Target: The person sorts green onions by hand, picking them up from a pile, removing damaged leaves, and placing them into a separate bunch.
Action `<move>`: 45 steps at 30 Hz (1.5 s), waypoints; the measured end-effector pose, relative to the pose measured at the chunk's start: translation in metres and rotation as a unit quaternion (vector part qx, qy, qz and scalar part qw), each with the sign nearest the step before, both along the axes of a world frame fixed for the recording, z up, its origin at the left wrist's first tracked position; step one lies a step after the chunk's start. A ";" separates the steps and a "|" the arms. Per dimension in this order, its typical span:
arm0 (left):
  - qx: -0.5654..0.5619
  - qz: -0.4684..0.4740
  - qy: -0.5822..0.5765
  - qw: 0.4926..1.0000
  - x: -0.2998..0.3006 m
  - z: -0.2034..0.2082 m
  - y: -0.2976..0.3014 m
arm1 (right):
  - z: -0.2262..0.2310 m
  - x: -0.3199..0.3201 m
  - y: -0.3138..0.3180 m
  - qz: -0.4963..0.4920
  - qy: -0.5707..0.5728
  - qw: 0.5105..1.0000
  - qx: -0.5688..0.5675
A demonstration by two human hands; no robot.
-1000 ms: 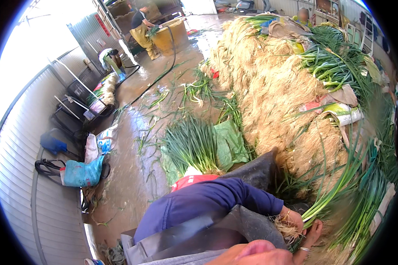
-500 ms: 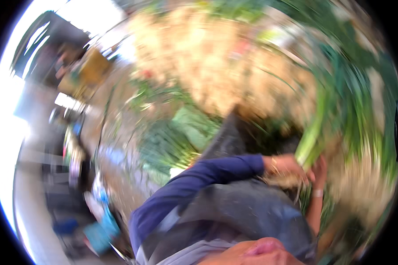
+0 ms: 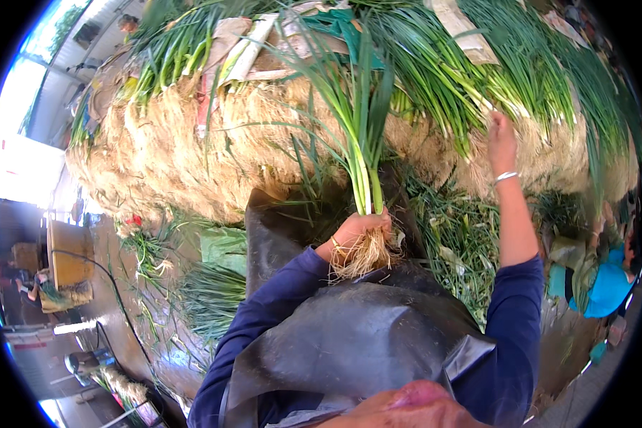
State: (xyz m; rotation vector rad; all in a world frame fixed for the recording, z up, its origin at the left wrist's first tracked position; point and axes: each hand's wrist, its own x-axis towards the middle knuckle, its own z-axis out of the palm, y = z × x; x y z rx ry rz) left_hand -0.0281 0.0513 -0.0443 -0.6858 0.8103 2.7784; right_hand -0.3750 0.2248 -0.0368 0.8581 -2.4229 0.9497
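My left hand (image 3: 364, 232) is closed around the lower ends of a small bunch of green onions (image 3: 360, 150). Their green leaves point up and away, and the tan, stringy roots (image 3: 369, 258) hang out below my fist, over a black apron (image 3: 385, 335) across my lap. My right hand (image 3: 502, 143) is stretched out to the big heap of green onions (image 3: 435, 78) ahead. Its fingers are closed at the pale end of a green onion (image 3: 478, 98) on the heap's front edge; the fingertips are partly hidden.
A wall of matted roots (image 3: 264, 150) faces me along the heap. Cut leaves (image 3: 456, 235) litter the ground at right; a tied green bundle (image 3: 210, 296) lies at left. A dark hose (image 3: 114, 292) crosses the wet floor. A person in bright blue (image 3: 610, 285) is at far right.
My view has swung toward the heap and sharpened. My hands, close together by the green onions before, are now apart: the left holds the bunch at centre, the right has reached forward.
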 end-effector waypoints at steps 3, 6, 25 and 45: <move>-0.004 -0.005 0.014 1.000 -0.004 -0.010 -0.005 | 0.002 -0.049 -0.006 -0.051 0.101 0.986 0.120; -0.005 -0.002 0.019 1.000 -0.007 -0.006 -0.008 | 0.010 -0.063 -0.017 -0.104 -0.106 0.934 0.324; 0.016 0.019 -0.025 0.999 -0.012 -0.007 -0.011 | -0.025 0.183 -0.046 0.197 -0.419 0.885 -0.044; -0.719 -0.122 0.176 0.661 -0.025 -0.121 -0.007 | -0.094 0.127 -0.119 0.148 -0.051 0.969 0.190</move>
